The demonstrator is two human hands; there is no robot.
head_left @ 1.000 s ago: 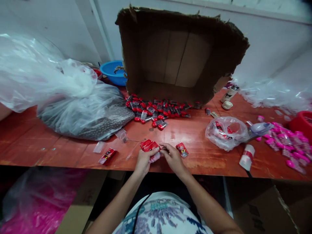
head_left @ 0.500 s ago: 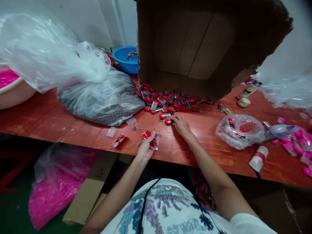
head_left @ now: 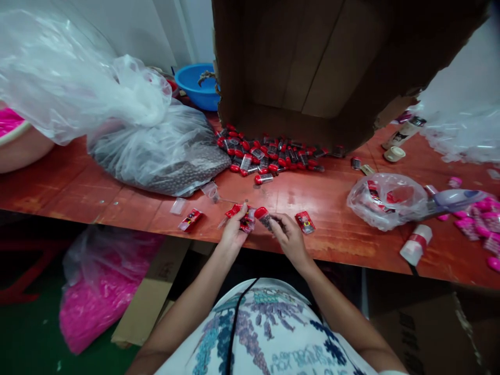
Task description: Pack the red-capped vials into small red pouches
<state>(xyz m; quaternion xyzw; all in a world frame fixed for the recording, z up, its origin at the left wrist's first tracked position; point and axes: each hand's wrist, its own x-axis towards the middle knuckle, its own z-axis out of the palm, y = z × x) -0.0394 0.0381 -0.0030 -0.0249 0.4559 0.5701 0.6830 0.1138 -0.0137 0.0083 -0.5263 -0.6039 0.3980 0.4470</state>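
1. Pale wall [head_left: 136, 31] behind; reddish desk [head_left: 332, 208] across my view. A torn-edged cardboard box [head_left: 289, 57] opens toward me, a tube heap [head_left: 269, 156] at its lip.
2. Left hand [head_left: 235, 229] grasps a bunch of red packets [head_left: 233, 210] near the desk's front edge.
3. Right hand [head_left: 289, 237] pinches one red-capped tube [head_left: 263, 214] by its clear end, cap pointing toward the packets. One loose packet [head_left: 304, 222] lies just right of this hand.
4. Step in hand, as I judge it: bringing tube and packets together. The next move seems to call for a steady left grip and careful lining-up.
5. Hard for me to make out: packet count, their print, and whether tube touches packets. Left fingers are partly hidden; the box's top is cut off.
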